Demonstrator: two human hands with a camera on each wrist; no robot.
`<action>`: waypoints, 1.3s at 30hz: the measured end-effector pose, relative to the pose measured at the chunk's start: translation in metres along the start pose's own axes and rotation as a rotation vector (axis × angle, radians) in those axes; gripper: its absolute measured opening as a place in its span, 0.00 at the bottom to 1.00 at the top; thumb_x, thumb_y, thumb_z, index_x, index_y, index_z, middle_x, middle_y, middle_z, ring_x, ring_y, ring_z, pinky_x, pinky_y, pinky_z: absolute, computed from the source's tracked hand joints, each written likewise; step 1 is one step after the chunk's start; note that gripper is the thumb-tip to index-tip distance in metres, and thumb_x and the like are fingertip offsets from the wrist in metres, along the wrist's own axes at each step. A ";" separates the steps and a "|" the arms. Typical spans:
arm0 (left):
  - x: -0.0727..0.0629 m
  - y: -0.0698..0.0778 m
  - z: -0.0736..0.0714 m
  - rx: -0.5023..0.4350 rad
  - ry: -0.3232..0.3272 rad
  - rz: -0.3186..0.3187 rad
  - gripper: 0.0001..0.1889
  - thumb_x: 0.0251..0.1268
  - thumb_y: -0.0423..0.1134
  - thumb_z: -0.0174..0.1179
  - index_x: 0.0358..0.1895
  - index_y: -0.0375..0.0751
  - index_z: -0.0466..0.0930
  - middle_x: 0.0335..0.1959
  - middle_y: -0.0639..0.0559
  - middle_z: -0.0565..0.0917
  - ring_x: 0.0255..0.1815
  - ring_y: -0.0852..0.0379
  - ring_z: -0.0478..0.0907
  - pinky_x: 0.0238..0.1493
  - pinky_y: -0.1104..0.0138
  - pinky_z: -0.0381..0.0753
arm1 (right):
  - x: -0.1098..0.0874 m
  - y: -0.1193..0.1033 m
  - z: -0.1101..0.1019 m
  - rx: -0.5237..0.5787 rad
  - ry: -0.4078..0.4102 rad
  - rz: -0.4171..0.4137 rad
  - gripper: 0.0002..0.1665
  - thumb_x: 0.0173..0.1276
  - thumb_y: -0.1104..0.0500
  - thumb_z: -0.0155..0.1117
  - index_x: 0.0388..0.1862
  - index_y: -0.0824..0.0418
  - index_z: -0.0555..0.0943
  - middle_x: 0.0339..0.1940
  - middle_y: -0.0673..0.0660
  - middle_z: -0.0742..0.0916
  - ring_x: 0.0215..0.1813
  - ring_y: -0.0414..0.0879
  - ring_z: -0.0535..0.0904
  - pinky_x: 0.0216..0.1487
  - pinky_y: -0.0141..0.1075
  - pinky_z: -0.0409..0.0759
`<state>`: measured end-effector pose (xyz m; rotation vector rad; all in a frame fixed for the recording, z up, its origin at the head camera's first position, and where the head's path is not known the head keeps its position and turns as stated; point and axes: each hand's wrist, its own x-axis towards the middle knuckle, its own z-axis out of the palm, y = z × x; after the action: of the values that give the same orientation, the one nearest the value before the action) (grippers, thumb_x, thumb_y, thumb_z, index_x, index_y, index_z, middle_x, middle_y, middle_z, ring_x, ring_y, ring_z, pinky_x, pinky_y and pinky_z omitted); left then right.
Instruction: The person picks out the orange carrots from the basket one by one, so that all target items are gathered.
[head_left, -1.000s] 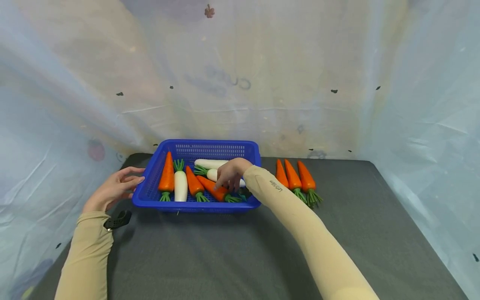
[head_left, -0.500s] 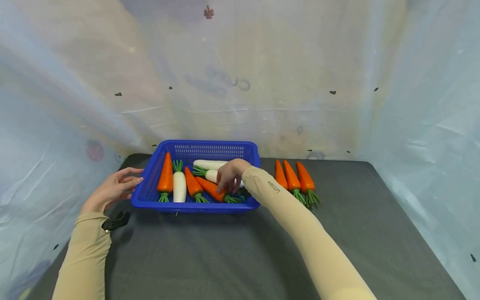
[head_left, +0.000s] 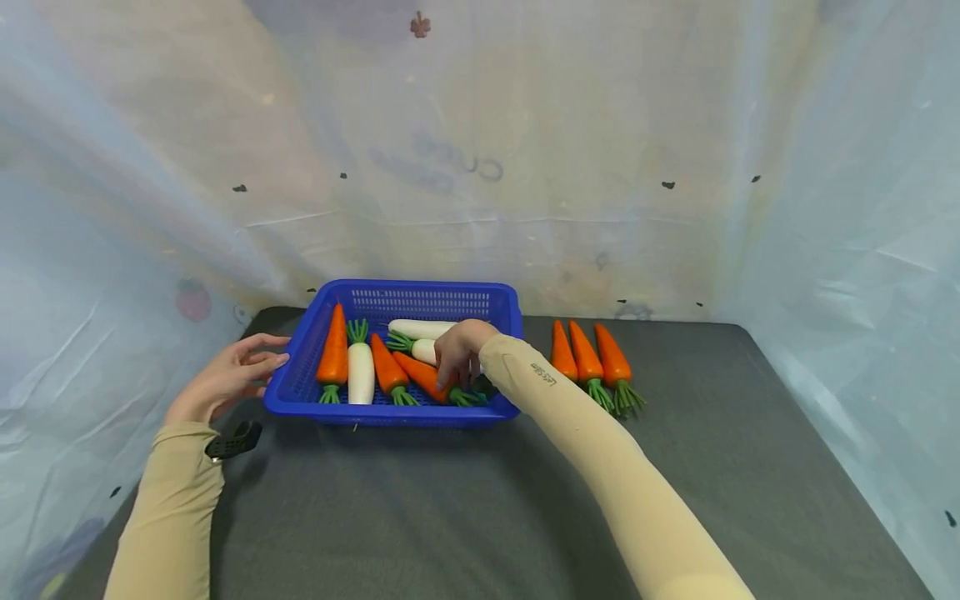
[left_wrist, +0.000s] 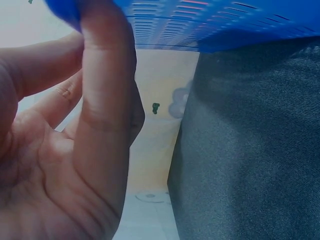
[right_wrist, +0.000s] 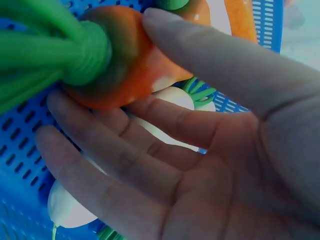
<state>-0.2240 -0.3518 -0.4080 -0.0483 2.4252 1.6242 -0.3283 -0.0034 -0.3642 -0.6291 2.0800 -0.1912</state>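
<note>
A blue slotted basket (head_left: 390, 414) holds carrots and white radishes. My left hand (head_left: 225, 379) grips its left rim, thumb and fingers on either side; the left wrist view shows the basket's slotted side (left_wrist: 165, 25) above the hand. Inside at the right, my right hand (head_left: 459, 354) holds a slanting carrot (head_left: 420, 375) near its leafy end. Up close, the thumb lies on one side of this carrot (right_wrist: 125, 55) and the fingers on the other. Left of it are a carrot (head_left: 387, 364), an upright white radish (head_left: 361, 373) and another carrot (head_left: 333, 354).
Two more white radishes (head_left: 420, 328) lie across the back of the basket, partly behind my right hand. Beside the basket, three carrots (head_left: 615, 354) lie on the dark grey table (head_left: 420, 508). Pale plastic sheeting (head_left: 570, 167) hangs behind and at both sides.
My right hand has shifted slightly, its fingers now closer round the thick end of the slanting carrot. The left hand stays on the basket's rim.
</note>
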 end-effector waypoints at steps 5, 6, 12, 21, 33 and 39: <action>-0.001 0.001 -0.001 0.006 0.006 -0.007 0.34 0.70 0.51 0.55 0.71 0.38 0.56 0.57 0.38 0.74 0.42 0.54 0.81 0.42 0.58 0.82 | -0.002 -0.003 0.000 0.071 0.014 0.019 0.17 0.66 0.54 0.66 0.48 0.63 0.81 0.41 0.58 0.86 0.44 0.50 0.84 0.49 0.40 0.80; -0.001 0.001 -0.001 0.007 0.005 -0.008 0.34 0.69 0.51 0.55 0.71 0.38 0.56 0.57 0.38 0.74 0.43 0.54 0.81 0.42 0.57 0.82 | -0.003 -0.002 -0.001 0.095 0.015 0.019 0.17 0.66 0.55 0.66 0.49 0.64 0.81 0.42 0.58 0.85 0.44 0.50 0.84 0.48 0.40 0.80; -0.001 0.003 0.002 0.009 0.000 -0.007 0.35 0.68 0.53 0.56 0.70 0.38 0.56 0.57 0.36 0.74 0.43 0.52 0.81 0.42 0.57 0.82 | -0.011 0.006 -0.006 0.222 0.047 -0.033 0.29 0.64 0.60 0.68 0.62 0.66 0.73 0.51 0.58 0.81 0.44 0.49 0.84 0.45 0.38 0.81; 0.006 0.005 0.003 0.004 -0.010 -0.005 0.34 0.69 0.51 0.55 0.70 0.37 0.56 0.56 0.37 0.75 0.42 0.53 0.80 0.42 0.58 0.82 | -0.043 0.030 -0.024 0.480 0.109 -0.244 0.26 0.63 0.64 0.68 0.60 0.65 0.72 0.50 0.61 0.81 0.48 0.51 0.82 0.55 0.46 0.76; 0.005 0.002 0.003 0.017 -0.014 0.016 0.34 0.69 0.51 0.56 0.70 0.37 0.56 0.54 0.41 0.77 0.42 0.54 0.81 0.42 0.58 0.82 | -0.098 0.086 -0.029 0.635 0.250 -0.376 0.29 0.66 0.61 0.66 0.62 0.64 0.66 0.52 0.65 0.81 0.49 0.57 0.79 0.56 0.49 0.74; 0.003 0.000 -0.001 -0.006 -0.031 0.041 0.32 0.70 0.49 0.54 0.69 0.36 0.56 0.54 0.41 0.77 0.42 0.54 0.81 0.42 0.58 0.82 | -0.127 0.137 -0.020 0.680 0.346 -0.361 0.30 0.67 0.59 0.65 0.63 0.65 0.64 0.51 0.65 0.81 0.50 0.57 0.80 0.52 0.47 0.78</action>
<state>-0.2274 -0.3520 -0.4085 0.0257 2.4136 1.6369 -0.3381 0.1754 -0.3090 -0.5592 2.0170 -1.2272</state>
